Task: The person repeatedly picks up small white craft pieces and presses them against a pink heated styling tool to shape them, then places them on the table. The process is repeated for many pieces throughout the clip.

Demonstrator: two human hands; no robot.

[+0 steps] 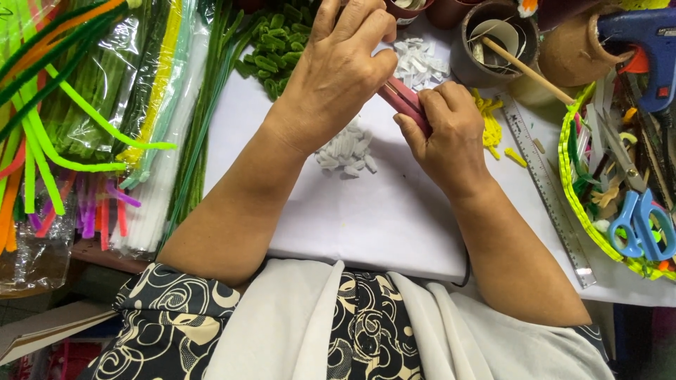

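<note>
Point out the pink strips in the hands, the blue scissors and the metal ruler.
pink strips (403, 100), head view, on the bare stretch between both hands.
blue scissors (642, 229), head view, on the handle loops.
metal ruler (548, 188), head view, on its middle.

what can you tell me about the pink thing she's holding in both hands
The pink strips look like two or three flat, narrow bands, pink to dark red, perhaps paper or foam. They lie together, slanting from upper left to lower right above the white sheet. The left hand pinches their upper end; the right hand covers the lower end.
</note>
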